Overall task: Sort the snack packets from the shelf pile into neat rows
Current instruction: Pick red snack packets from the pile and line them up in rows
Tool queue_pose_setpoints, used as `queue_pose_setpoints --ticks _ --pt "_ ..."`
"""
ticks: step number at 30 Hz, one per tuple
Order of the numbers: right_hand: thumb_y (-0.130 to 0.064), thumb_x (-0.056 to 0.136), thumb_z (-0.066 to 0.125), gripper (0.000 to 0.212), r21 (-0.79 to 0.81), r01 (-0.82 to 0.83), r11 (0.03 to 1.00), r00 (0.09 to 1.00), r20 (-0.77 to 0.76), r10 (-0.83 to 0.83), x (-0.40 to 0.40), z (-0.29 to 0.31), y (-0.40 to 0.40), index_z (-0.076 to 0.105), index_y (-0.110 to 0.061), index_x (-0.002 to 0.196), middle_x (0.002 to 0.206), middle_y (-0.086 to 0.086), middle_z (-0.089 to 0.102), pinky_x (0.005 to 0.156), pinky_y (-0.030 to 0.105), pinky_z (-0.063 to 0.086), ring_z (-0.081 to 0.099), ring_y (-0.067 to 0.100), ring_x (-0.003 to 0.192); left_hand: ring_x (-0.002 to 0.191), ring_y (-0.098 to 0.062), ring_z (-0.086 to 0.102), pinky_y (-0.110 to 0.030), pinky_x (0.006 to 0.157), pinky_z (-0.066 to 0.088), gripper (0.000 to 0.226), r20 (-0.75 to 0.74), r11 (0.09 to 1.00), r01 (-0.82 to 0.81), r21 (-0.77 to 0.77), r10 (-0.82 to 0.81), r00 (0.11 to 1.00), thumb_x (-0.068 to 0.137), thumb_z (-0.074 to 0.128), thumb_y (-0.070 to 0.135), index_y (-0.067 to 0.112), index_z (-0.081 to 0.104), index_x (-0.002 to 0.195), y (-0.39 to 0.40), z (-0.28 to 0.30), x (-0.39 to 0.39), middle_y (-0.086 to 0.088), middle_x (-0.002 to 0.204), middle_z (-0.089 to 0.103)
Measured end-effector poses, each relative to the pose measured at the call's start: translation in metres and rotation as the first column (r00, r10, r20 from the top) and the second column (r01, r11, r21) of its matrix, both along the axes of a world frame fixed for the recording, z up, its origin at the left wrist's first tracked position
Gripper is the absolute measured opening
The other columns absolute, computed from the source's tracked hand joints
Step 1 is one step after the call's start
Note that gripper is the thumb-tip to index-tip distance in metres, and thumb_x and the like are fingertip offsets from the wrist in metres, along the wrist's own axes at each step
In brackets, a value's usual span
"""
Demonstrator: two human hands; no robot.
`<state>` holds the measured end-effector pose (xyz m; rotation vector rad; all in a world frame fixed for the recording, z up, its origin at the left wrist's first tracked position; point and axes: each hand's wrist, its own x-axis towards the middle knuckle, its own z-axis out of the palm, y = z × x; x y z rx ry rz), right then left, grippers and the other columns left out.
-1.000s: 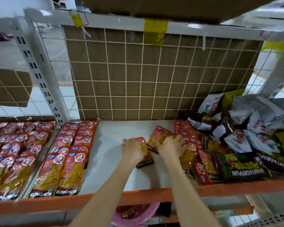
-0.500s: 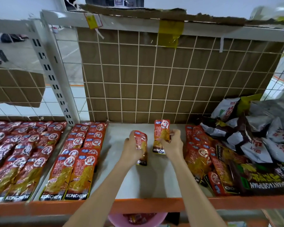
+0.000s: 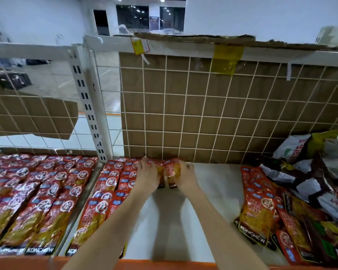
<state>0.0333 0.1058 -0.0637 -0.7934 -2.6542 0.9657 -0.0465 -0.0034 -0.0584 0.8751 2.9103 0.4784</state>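
Left hand (image 3: 147, 177): at the back of the shelf, fingers curled over a red snack packet (image 3: 160, 172); grip closed on that packet.
Right hand (image 3: 184, 177): alongside the left, fingers wrapped round a second red packet (image 3: 173, 173); grip closed on it.
Held packets: side by side, touching, top ends against the foot of the wire grid (image 3: 203, 114); dark lower ends point toward the front edge. They sit just right of the sorted rows.
Sorted rows (image 3: 109, 193): two columns of red packets, overlapped front to back, on the left part of this shelf bay; the left forearm crosses the nearer ones.
Neighbouring bay (image 3: 37, 191): further rows of the same red packets, left of the white upright post (image 3: 88, 106).
Shelf (image 3: 209, 201): pale board, bare between the hands and the pile; orange front rail along the bottom edge.
Unsorted pile (image 3: 261, 211): on the right of the shelf, well apart from the hands; red packets lying askew, some overlapping.
Other bags (image 3: 308, 172): white, black and green packs heaped in the right rear corner, behind and partly over the red pile.
Backing: brown cardboard (image 3: 232, 123) behind the grid, yellow tape (image 3: 226, 57) on the top rail.
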Motion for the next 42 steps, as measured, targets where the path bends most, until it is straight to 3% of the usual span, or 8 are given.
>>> queue_pose_setpoints --ticks 3,7,14,18,22,30,36,42 --pt "-0.03 0.097 0.041 0.043 0.356 -0.149 0.922 0.972 0.224 0.07 0.008 -0.012 0.0 0.035 -0.028 0.14 0.145 0.008 0.028 0.101 0.038 0.03 0.032 0.032 0.125 0.139 -0.034 0.021 -0.04 0.115 0.015 0.046 -0.029 0.981 0.153 -0.122 -0.158 0.987 0.099 0.038 0.031 0.017 0.034 0.143 -0.01 -0.007 -0.005 -0.011 0.152 0.023" --pt "-0.039 0.1 0.034 0.042 0.465 -0.157 0.871 0.98 0.181 0.08 0.01 -0.023 0.001 0.033 -0.03 0.141 0.151 -0.003 0.024 0.101 0.039 0.028 0.031 0.025 0.13 0.141 -0.025 0.022 -0.037 0.117 0.007 0.05 -0.051 0.961 0.218 -0.172 -0.23 0.972 0.101 0.03 0.037 0.017 0.026 0.147 -0.016 -0.012 -0.008 -0.006 0.153 0.024" --pt "-0.046 0.065 0.079 0.041 0.538 -0.025 0.843 0.984 0.163 -0.075 -0.006 -0.025 -0.014 0.067 -0.027 0.099 0.105 -0.001 0.063 0.063 0.036 0.046 0.061 0.026 0.079 0.142 -0.024 0.021 -0.034 0.116 0.007 0.05 -0.079 0.954 0.224 -0.199 -0.243 0.967 0.102 0.031 0.034 0.018 0.021 0.148 -0.015 -0.012 -0.011 -0.007 0.154 0.023" --pt "-0.046 0.096 0.038 0.042 0.481 -0.05 0.875 0.99 0.138 -0.019 -0.008 -0.031 -0.013 0.042 -0.03 0.135 0.142 -0.001 0.038 0.091 0.042 0.032 0.041 0.03 0.119 0.143 -0.023 0.02 -0.034 0.117 0.006 0.052 -0.073 0.953 0.23 -0.196 -0.248 0.966 0.102 0.03 0.035 0.017 0.019 0.149 -0.015 -0.016 -0.018 -0.007 0.154 0.022" --pt "-0.048 0.09 0.045 0.038 0.472 -0.025 0.881 0.982 0.175 -0.066 -0.006 -0.026 -0.016 0.055 -0.032 0.123 0.129 -0.001 0.054 0.079 0.042 0.041 0.054 0.029 0.105 0.143 -0.024 0.019 -0.035 0.117 0.007 0.051 -0.049 0.952 0.242 -0.186 -0.254 0.966 0.102 0.031 0.033 0.016 0.02 0.149 -0.013 -0.019 -0.022 -0.008 0.154 0.023" --pt "-0.045 0.1 0.03 0.045 0.362 -0.095 0.927 0.972 0.237 0.007 -0.002 -0.01 -0.013 0.031 -0.029 0.142 0.15 0.002 0.028 0.101 0.045 0.027 0.031 0.032 0.128 0.132 -0.031 0.036 -0.04 0.111 0.026 0.046 0.046 0.943 0.249 -0.219 -0.245 0.968 0.097 0.043 0.029 0.015 0.035 0.14 -0.007 0.0 -0.024 -0.012 0.143 0.038" --pt "-0.036 0.099 0.04 0.041 0.287 0.124 0.95 0.99 0.029 -0.139 0.062 0.027 0.001 0.043 -0.024 0.137 0.139 0.0 0.047 0.102 0.037 0.029 0.038 0.024 0.127 0.113 -0.028 0.054 -0.037 0.09 0.044 0.034 -0.112 0.941 0.299 -0.157 -0.318 0.941 0.09 0.05 0.031 0.013 0.055 0.118 0.025 0.033 0.022 -0.009 0.12 0.058" --pt "-0.018 0.096 0.047 0.022 0.179 0.483 0.857 0.876 -0.087 -0.475 0.19 0.037 0.035 0.059 -0.01 0.113 0.111 0.007 0.06 0.085 0.034 0.042 0.054 0.027 0.105 0.116 -0.024 0.051 -0.035 0.093 0.043 0.039 0.057 0.826 0.551 0.121 -0.56 0.827 0.093 0.05 0.037 0.014 0.054 0.124 0.084 0.037 0.115 -0.005 0.124 0.057"
